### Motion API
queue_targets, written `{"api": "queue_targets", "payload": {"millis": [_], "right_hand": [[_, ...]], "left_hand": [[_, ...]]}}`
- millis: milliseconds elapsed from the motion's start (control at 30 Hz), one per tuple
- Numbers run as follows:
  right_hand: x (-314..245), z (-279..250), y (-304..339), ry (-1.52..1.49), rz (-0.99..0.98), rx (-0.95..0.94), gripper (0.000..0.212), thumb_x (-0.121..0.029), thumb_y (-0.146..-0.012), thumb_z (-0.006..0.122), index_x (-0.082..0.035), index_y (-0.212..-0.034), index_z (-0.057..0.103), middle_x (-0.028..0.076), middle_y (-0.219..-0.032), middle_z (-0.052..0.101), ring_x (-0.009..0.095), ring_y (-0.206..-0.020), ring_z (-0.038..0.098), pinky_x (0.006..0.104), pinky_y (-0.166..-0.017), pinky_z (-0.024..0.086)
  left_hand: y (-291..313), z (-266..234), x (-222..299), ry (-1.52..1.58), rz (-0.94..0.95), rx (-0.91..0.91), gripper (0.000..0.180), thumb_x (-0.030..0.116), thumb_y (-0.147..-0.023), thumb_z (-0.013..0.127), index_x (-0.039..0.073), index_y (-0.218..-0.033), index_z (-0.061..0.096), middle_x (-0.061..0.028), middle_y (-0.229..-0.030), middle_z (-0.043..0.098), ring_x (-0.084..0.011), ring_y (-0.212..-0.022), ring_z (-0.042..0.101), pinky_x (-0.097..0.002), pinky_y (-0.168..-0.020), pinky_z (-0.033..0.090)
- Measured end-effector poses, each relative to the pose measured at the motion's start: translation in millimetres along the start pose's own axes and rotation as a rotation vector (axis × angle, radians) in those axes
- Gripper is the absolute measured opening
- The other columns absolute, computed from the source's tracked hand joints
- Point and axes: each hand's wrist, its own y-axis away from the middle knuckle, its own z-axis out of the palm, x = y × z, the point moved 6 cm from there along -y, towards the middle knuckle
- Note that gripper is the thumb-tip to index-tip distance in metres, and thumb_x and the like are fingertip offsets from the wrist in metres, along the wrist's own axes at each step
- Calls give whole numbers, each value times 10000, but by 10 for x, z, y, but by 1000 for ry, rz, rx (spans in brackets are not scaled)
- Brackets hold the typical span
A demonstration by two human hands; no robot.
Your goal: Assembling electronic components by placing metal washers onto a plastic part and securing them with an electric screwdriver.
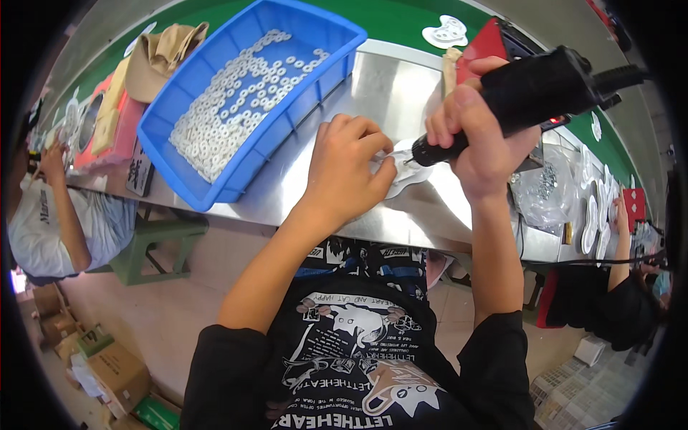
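1. While the right hand (479,136) is wrapped fully round the black power screwdriver (534,93), its tip bears down on the white flat part (408,172) lying on the steel desk (373,93), directly in front of the person. Risk: if the tool tilts off upright, the bit could skip out and score the part.

2. Left hand (351,168) is curled, fingers folded down and pressing the white part's left side against the desk. Its fingertips (383,161) lie just beside the driver tip. Risk: a slipping bit would meet those fingers first. Whether a small piece is pinched under them cannot be told.

3. White part is largely hidden by both hands; its seating cannot be confirmed. Risk: on bare polished steel it could spin under the driver's torque if the left-hand pressure eases.

4. Blue bin (244,107) of small white rings (236,100) stands to the left, close to the near desk edge. Risk: a left-elbow knock could push it off and spill the rings.

5. Clear bag of metal fasteners (548,186) lies to the right, near the right forearm. Risk: the arm or the tool's cord could drag it.

6. Other persons work at far left and far right; well apart, no interference judged.
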Motion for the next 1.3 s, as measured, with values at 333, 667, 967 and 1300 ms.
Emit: {"api": "queue_targets", "payload": {"millis": [333,667,967,1300], "right_hand": [[-78,101,69,86,-38,31,318,-42,-945,591,12,-1239,484,68,-659,477,159,-492,475,355,-511,474],[37,102,116,186,-136,-172,280,-19,-937,603,-6,-1179,463,78,-708,505,138,-526,472,333,-523,475],[88,96,74,123,-32,-224,313,22,-905,660,21,-1179,508,55,-723,571,131,-555,562,290,-518,469],[-1224,-638,-175,243,-430,144,304,-35,-936,574,92,-1210,534,67,-648,486,157,-461,451,335,-496,444]], "left_hand": [[21,14,-38,14,-1,55,74,144,-765,702,80,-784,734,-35,-881,646,-264,-900,576,-397,-835,428],[33,3,-40,-12,10,37,111,132,-762,719,72,-855,709,-42,-923,658,-290,-913,593,-408,-826,439],[-25,12,-19,33,45,38,63,128,-758,730,74,-789,726,-52,-862,667,-296,-894,604,-414,-834,444],[-3,51,-20,51,-49,-23,68,138,-748,740,72,-759,729,-53,-858,683,-289,-908,607,-416,-854,431]]}}
